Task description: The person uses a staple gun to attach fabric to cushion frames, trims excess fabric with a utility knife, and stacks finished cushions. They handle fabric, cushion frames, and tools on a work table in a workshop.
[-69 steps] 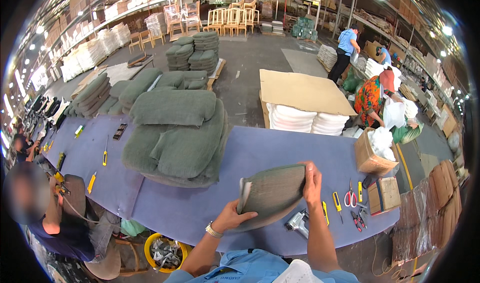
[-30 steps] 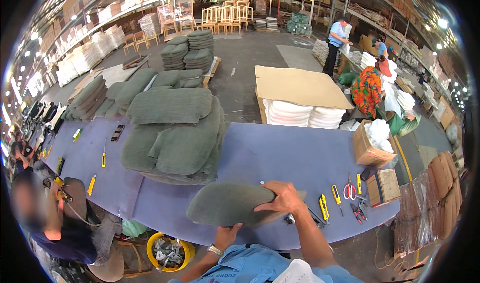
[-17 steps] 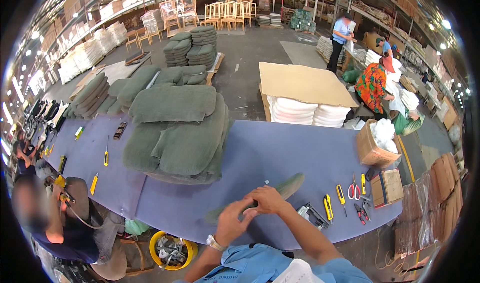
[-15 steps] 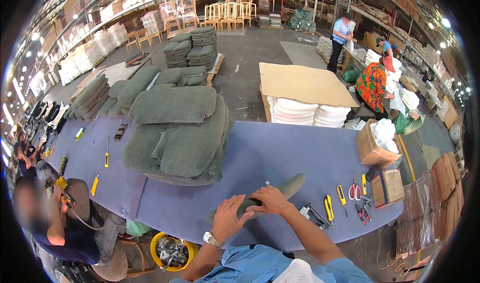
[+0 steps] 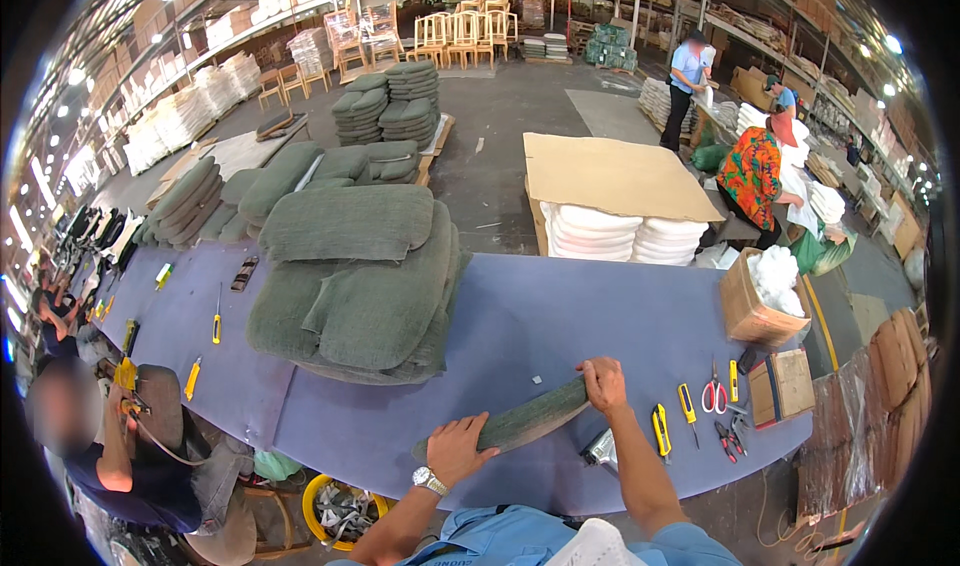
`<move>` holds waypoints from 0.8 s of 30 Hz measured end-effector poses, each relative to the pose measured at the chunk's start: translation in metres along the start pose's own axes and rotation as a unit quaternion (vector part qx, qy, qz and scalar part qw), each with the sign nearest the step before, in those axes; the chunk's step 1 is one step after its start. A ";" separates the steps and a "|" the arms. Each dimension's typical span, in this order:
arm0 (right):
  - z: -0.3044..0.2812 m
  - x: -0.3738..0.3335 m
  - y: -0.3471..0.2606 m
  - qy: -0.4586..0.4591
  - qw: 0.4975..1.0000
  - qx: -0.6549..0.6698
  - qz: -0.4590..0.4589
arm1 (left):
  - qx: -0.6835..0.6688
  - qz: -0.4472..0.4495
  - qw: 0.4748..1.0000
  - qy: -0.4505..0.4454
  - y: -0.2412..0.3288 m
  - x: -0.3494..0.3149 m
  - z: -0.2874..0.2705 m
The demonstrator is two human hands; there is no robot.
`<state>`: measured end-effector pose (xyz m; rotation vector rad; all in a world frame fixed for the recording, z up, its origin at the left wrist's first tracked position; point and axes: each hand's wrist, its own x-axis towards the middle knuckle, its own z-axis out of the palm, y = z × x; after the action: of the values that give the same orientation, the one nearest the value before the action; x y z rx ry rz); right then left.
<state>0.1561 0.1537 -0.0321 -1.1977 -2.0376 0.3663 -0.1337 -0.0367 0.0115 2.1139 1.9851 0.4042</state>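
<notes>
A green fabric-covered cushion [image 5: 536, 416] stands edge-on over the near part of the blue-topped table [image 5: 510, 311]. My left hand [image 5: 457, 450] grips its left end, fingers over the upper edge and thumb along the near side. The right end is in my right hand [image 5: 603, 384], with the fingers curled over it. Partly behind my right forearm, a staple gun [image 5: 600, 450] lies on the table. A small pale scrap [image 5: 537, 379] rests just beyond the cushion.
Green cushions [image 5: 350, 296] are stacked on the table ahead. To the right lie yellow cutters [image 5: 661, 430], a screwdriver [image 5: 688, 403], scissors [image 5: 714, 394], pliers [image 5: 726, 441] and boxes [image 5: 783, 386]. A yellow bucket [image 5: 312, 496] stands below the near edge. A co-worker [image 5: 120, 446] works at left.
My right hand has moved right, from the cushion's middle to its right end. My left hand has shifted slightly and now holds the left end. The cushion's long edge has turned toward me.
</notes>
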 end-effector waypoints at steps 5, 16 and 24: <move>0.011 0.000 0.013 0.074 0.987 0.100 0.101 | 0.025 0.003 0.998 -0.052 -0.002 0.015 0.004; 0.048 0.005 0.054 0.132 0.900 0.303 0.283 | 0.038 -0.032 0.995 -0.089 0.004 0.036 -0.007; 0.049 -0.003 0.067 0.150 0.817 0.415 0.371 | 0.000 -0.046 0.997 -0.067 0.006 0.025 0.002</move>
<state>0.1652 0.1919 -0.1053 -1.2846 -0.8504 1.2057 -0.1262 -0.0123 0.0125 1.9853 1.9960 0.2395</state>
